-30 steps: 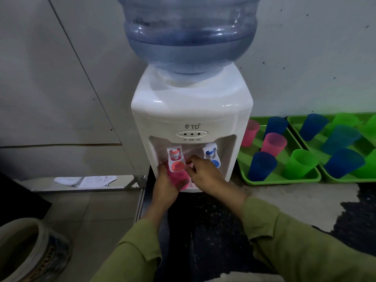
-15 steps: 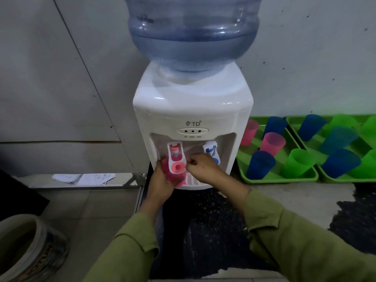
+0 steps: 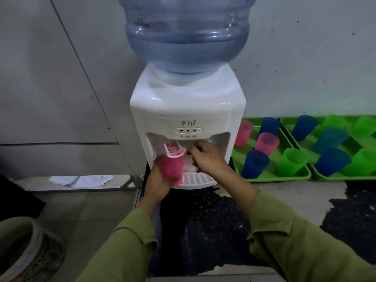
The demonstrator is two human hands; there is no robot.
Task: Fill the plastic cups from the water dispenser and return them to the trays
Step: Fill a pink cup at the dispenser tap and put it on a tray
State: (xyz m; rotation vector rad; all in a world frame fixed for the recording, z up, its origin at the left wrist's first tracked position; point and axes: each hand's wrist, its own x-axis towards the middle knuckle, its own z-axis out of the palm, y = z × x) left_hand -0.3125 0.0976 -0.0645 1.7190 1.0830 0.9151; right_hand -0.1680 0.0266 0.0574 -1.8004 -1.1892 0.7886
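Cups of this kind are thin, light plastic. The wall will likely flex if squeezed, the cup grows heavier and sloshy once water is in, and wet sides can slip. The safest hold is round the middle of the body, with the rim kept level.

The pink cup (image 3: 170,169) is a plain tapered tumbler, bright and wider at the mouth. It sits in the recess of the white water dispenser (image 3: 187,106), above the drip grille (image 3: 195,178). Its mouth is right under the red tap lever (image 3: 176,153), and it is slightly tilted.

The left hand (image 3: 157,178) wraps it from below and the side, fingers curled round the body. The right hand (image 3: 205,157) has its fingers curled, with the tips at the lever's right edge, seemingly pinching it. How much water is inside cannot be seen.

To the right on the tabletop (image 3: 284,192) lie two green trays holding blue, green and pink cups. The near tray (image 3: 274,178) is just beside the dispenser, and the far tray (image 3: 335,179) is beyond it.
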